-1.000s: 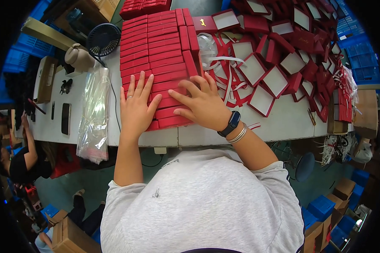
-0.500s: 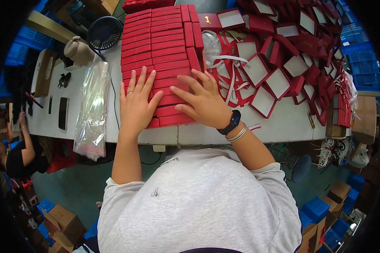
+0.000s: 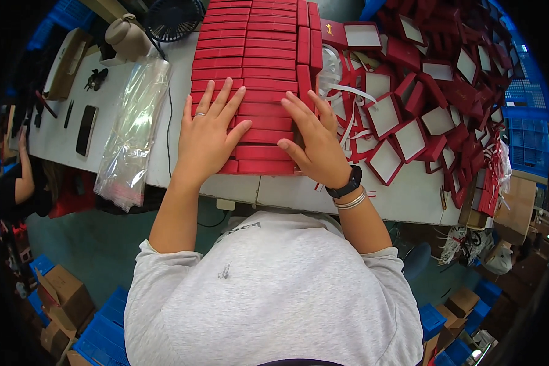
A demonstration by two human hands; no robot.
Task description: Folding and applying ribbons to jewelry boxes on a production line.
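Observation:
Slim red boxes [image 3: 269, 63] stand packed in two long rows in front of me, with more lined up along their right side. My left hand [image 3: 208, 137] lies flat on the near left part of the rows, its fingers spread. At the near right edge, my right hand [image 3: 319, 143] rests against the boxes with its fingers apart and the thumb toward the rows. Neither hand grips anything. A big heap of loose red boxes [image 3: 402, 55], several showing white insides, lies to the right of the rows. White and red ribbons [image 3: 349, 122] are tangled between.
On the left of the table lie clear plastic bags [image 3: 131, 137], a phone [image 3: 86, 130] and a black fan [image 3: 174, 19]. A beige bottle [image 3: 127, 36] stands behind the bags. Cardboard boxes [image 3: 67, 290] and blue crates [image 3: 104, 332] sit on the floor. Another person's arm [image 3: 24, 168] shows at far left.
My right hand has shifted from on top of the boxes to their right edge. My left hand stays on the rows. The whole view has tilted slightly.

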